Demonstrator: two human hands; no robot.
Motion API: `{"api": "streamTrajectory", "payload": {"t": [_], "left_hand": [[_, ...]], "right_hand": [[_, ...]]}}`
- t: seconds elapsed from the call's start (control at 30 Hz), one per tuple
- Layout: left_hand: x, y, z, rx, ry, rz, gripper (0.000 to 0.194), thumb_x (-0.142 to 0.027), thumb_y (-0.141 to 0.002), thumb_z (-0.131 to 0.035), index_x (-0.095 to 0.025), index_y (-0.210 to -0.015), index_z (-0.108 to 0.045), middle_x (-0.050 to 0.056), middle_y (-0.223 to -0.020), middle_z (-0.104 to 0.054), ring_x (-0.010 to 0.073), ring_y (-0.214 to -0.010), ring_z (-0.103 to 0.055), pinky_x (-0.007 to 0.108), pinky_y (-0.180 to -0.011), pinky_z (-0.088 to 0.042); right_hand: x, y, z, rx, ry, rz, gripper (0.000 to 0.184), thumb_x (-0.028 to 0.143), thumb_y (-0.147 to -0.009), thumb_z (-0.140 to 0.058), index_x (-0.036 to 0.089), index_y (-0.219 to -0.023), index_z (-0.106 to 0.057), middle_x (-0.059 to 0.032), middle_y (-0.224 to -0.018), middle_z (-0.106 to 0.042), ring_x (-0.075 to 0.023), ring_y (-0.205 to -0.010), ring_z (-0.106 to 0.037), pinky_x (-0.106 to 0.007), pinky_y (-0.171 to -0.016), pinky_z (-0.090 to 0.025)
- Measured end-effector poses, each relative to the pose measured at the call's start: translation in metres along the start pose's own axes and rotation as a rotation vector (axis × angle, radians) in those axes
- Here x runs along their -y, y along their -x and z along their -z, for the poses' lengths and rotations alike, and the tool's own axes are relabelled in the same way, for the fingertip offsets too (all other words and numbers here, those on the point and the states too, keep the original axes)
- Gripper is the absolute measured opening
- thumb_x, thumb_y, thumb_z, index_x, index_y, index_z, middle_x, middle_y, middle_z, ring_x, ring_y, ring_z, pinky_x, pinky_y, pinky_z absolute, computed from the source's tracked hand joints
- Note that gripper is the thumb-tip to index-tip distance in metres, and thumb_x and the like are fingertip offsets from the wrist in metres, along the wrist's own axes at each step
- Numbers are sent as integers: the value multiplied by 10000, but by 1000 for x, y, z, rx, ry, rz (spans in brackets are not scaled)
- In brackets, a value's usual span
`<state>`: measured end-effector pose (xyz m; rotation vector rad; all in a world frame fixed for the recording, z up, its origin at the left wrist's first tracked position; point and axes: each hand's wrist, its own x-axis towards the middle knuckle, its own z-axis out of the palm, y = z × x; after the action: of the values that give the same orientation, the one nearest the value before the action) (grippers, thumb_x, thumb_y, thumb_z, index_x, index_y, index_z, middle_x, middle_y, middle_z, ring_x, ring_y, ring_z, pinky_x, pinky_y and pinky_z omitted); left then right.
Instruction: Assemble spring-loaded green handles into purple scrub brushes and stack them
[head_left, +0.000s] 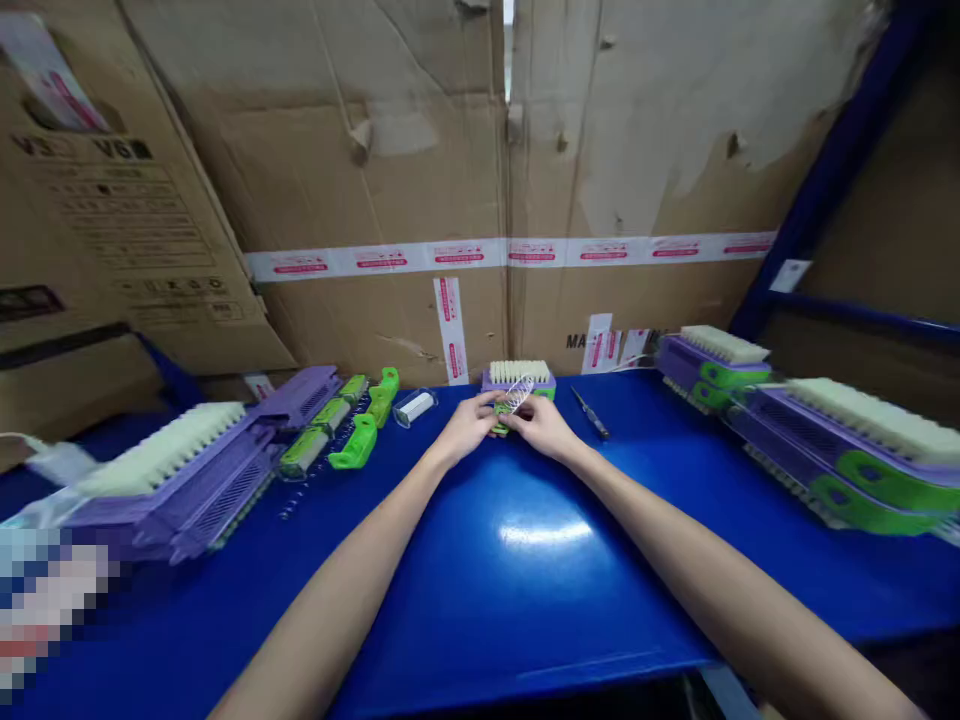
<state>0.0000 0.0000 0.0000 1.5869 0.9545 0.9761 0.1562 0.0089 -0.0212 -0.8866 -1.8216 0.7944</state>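
My left hand [466, 428] and my right hand [547, 425] meet at the far middle of the blue table. Between their closed fingertips is a small green part [502, 408]. A see-through, ridged piece [519, 392] sticks up from it, tilted to the right; I cannot tell whether it is a spring or plastic. Just behind the fingers stands a purple and green brush block [525, 371] with cream bristles. Left of my left hand lies a see-through case with a white insert [415, 407]. A screwdriver-like tool [590, 412] rests to the right of my right hand.
Purple brush blocks with cream bristles [165, 450] are stacked at the left, and more purple and green blocks [862, 440] at the right. Several green parts [355, 442] and thin coil springs [292, 500] lie left of centre. Cardboard [375, 180] walls the back.
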Motion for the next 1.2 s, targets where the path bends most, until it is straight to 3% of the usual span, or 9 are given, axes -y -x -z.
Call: {"api": "streamTrajectory", "payload": {"t": [0.43,0.77,1.03,1.2], "left_hand": [[7,-3,3,3,-12,-60,472,-252,-755,-643,-121,-1198,-542,54,-734,-668,138,-635,-606,246,-610,-464],[12,-7,2,-16,-26,-85,452,-266,-773,-641,-135,-1193,-538,32,-696,-643,127,-611,-598,215,-559,-444],[9,-8,-5,-62,-47,-115,432,-182,-775,-572,-135,-1203,-543,-1,-637,-601,85,-522,-517,177,-494,-401],[6,-7,-4,-53,-74,-85,474,-126,-735,-548,-119,-1209,-532,5,-642,-613,101,-544,-536,184,-499,-411]], "right_hand": [[11,-2,10,117,-94,-42,255,175,-692,-620,134,-943,-642,-43,-840,-693,-163,-712,-633,-306,-712,-508],[10,0,-1,-83,-36,-34,272,98,-713,-596,151,-969,-671,-67,-971,-712,-190,-889,-654,-339,-845,-496],[7,0,-6,-197,43,-30,345,76,-682,-578,171,-1001,-668,-38,-875,-715,-181,-813,-664,-301,-777,-504],[9,0,-5,-229,110,-113,299,229,-675,-684,160,-966,-683,-35,-719,-701,-208,-713,-665,-278,-651,-493]]}}
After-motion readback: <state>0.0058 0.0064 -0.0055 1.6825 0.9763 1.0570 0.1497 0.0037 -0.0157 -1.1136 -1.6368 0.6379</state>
